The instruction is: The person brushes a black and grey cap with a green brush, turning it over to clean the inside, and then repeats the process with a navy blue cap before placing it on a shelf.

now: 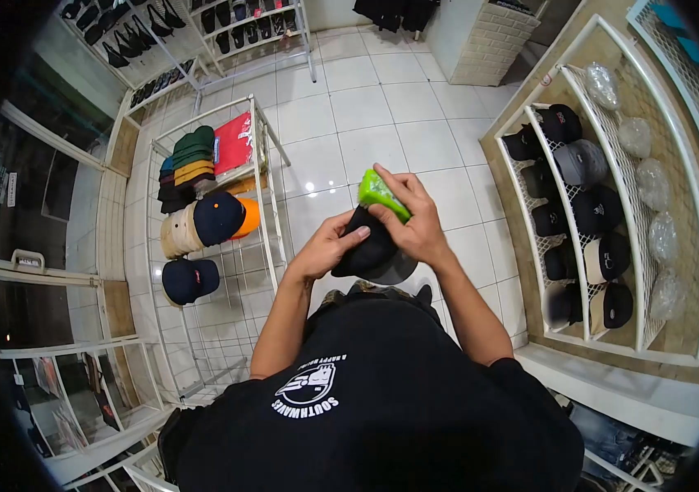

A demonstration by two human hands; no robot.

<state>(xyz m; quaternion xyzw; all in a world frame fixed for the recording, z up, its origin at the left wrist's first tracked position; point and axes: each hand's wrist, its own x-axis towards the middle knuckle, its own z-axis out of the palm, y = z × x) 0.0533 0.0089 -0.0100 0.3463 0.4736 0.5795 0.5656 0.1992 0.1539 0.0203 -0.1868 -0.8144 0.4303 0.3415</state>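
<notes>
Fingers of the left hand [319,249] hold a black cap [376,250]; beside them, the right hand [420,223] grips a green object [372,189].

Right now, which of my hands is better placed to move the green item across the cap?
Probably your right hand: its fingers already hold the green item, right by the black cap, while your left hand grips the cap's other side.

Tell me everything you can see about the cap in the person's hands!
The cap looks like soft cloth: a black crown and what seems a greyer brim at the near end. It's held midair. The left hand grips one side; the right hand, holding a bright green thing, meets the other. No logo shows.
</notes>
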